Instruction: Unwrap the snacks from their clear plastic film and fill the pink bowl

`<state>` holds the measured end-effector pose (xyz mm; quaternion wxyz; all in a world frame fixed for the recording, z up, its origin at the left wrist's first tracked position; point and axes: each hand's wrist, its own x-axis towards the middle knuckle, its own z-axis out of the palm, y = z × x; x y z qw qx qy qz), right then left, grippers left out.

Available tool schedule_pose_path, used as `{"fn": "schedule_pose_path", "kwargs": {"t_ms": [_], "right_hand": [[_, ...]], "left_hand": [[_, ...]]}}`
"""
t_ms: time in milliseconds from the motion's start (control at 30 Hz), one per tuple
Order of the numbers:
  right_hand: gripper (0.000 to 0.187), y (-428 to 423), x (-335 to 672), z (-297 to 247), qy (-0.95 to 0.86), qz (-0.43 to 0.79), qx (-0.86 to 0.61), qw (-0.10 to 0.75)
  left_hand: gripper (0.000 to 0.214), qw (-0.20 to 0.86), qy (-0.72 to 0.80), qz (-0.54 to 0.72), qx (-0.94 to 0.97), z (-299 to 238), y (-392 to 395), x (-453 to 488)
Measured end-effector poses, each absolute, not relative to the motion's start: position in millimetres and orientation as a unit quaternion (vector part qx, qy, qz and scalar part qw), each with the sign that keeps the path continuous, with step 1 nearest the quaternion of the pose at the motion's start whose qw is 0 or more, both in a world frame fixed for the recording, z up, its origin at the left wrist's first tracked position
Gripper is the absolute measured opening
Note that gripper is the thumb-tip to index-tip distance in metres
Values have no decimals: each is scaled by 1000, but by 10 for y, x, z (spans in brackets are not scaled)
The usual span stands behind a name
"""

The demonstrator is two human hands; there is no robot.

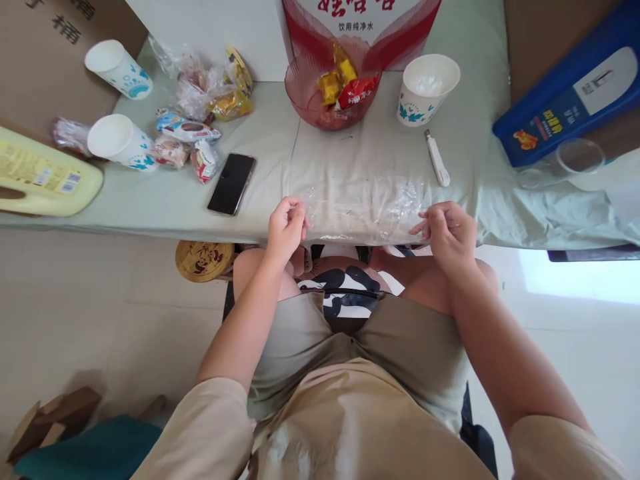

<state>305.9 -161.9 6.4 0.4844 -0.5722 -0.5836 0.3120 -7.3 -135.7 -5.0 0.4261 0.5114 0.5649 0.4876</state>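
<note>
A clear plastic bag or sheet (pixel 364 208) is stretched between my two hands at the table's front edge. My left hand (pixel 287 225) pinches its left end between thumb and fingers. At the opposite end, my right hand (pixel 447 230) has its thumb against the index finger, gripping the plastic. The film is wrinkled and see-through, so its exact outline is hard to make out. Just beyond my right hand lies a white utility knife (pixel 437 159). Left of my left hand, a black phone (pixel 232 185) rests on the cloth.
A pink bowl (pixel 300 100) of wrapped snacks stands at the back, beside a paper cup (pixel 424 90). Snack packets (pixel 187 127) and two paper cups lie left, near a yellow jug (pixel 45 173). A blue bottle (pixel 565 87) and a clear cup (pixel 580 160) lie right.
</note>
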Motion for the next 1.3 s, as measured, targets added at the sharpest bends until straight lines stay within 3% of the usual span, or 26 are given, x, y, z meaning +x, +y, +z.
{"fn": "schedule_pose_path", "kwargs": {"t_ms": [167,400,567,667,867,1000,1300], "right_hand": [[32,-1632,3089,-118,-624,342,-556,429],[30,-1612,2965,-136,-601,229,-571,511],[36,-1623,2940,-186,-565,333,-567,497],[51,-1655,2967,-234,-598,353,-564,447],[43,-1608,2991,-295,-544,329,-621,458],[47,-1577,2974,-274,-520,321,-641,464],[60,-1644,3031,-327,-570,272,-650,423]], "left_hand": [[33,424,593,483,485,-136,-1301,-81],[38,354,568,526,525,-131,-1392,-38],[34,392,594,500,494,-140,-1411,6],[34,381,613,497,481,-161,-1388,-6],[38,412,578,489,507,-210,-1414,-27],[53,414,550,472,551,-212,-1495,-16],[37,380,587,492,519,-229,-1473,-17]]}}
